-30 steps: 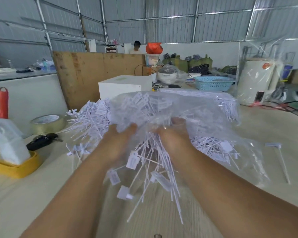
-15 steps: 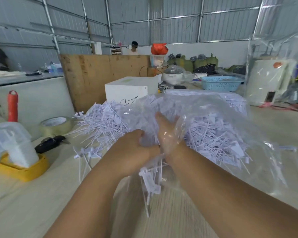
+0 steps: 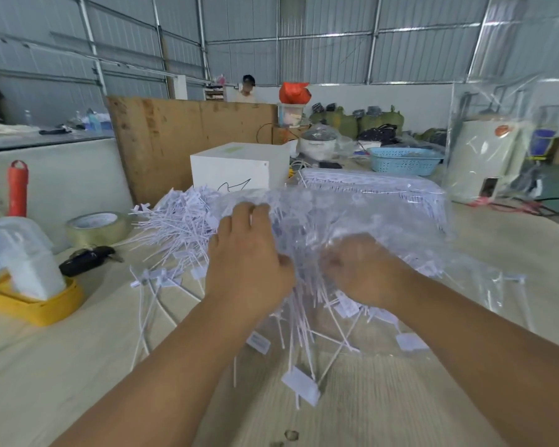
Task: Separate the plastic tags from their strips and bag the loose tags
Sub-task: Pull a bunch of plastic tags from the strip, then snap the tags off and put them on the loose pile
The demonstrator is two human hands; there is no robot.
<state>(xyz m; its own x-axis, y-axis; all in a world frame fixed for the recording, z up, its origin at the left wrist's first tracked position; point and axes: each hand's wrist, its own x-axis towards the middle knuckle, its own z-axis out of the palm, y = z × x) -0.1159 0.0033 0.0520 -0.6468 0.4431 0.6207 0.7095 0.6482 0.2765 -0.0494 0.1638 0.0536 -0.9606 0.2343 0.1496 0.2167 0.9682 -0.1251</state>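
Metal-walled shed, pale work table [image 3: 46,382] in foreground. Far left on table: yellow tray [image 3: 36,306] holding a clear plastic container [image 3: 17,253]; red cylinder [image 3: 17,188] upright behind it. Next right: roll of tape [image 3: 97,228] lying flat, black key fob [image 3: 86,258] just in front of it. Loose white plastic tags [image 3: 178,227] heaped in a pile right of the tape, several stray ones scattered at the pile's near edge. White box [image 3: 239,166] behind the pile, plywood board [image 3: 188,143] standing further back. Left hand [image 3: 249,262] palm down over the pile's right edge, fingers straight and spread, fingertips resting on the mouth of the clear bag [image 3: 352,227]; nothing gripped. Right hand [image 3: 365,272] blurred, partly inside or under the bag film, fingers curled round a bundle of tags; long stems and flat heads hanging below it toward the table. Bag otherwise packed with tags, lying between both hands and extending rightward. Blue basket [image 3: 404,161] behind. White appliance [image 3: 484,162] under clear wrap at far right.
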